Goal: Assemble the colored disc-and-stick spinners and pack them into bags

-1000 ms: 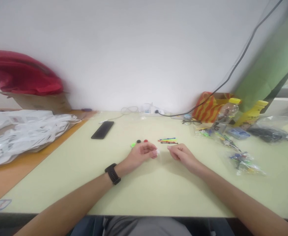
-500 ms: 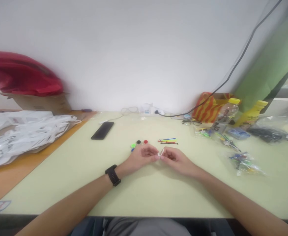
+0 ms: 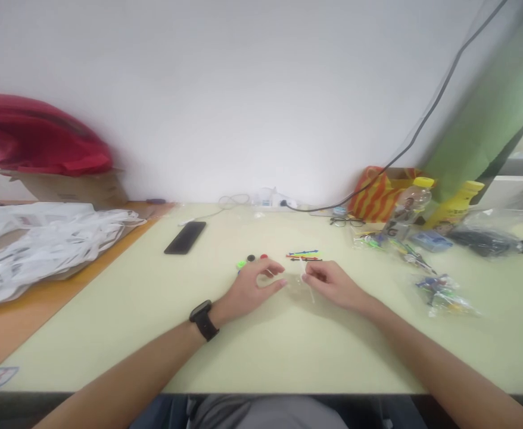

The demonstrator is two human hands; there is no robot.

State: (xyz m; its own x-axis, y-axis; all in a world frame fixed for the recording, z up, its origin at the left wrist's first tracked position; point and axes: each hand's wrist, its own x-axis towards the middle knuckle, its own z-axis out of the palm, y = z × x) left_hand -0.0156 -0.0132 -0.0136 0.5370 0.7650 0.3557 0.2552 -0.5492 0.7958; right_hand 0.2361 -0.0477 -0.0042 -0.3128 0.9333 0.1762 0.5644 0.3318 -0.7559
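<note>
My right hand (image 3: 335,285) pinches a thin white stick-like piece (image 3: 312,294) between thumb and forefinger. Its exact kind is too blurred to tell. My left hand (image 3: 255,286), with a black watch on the wrist, hovers opposite with thumb and fingers apart and nothing between them. Just behind the left fingers lie a small black disc (image 3: 251,258), a red disc (image 3: 264,257) and a bright green piece (image 3: 241,264), partly covered by the hand. Beyond the right fingers, a row of thin arrow-shaped sticks (image 3: 303,253) in blue, yellow-green, red and black rests on the table.
A phone (image 3: 185,238) lies to the left, near white bags (image 3: 56,250). At the right are plastic packets of coloured parts (image 3: 444,295), a clear bottle (image 3: 408,208), a yellow bottle (image 3: 455,207), glasses (image 3: 347,221) and a striped bag (image 3: 371,196). A cable (image 3: 435,101) hangs along the wall.
My hands have drawn apart from where their fingertips met. The left fingers have opened, and the white piece now stays in the right hand, slightly to the right.
</note>
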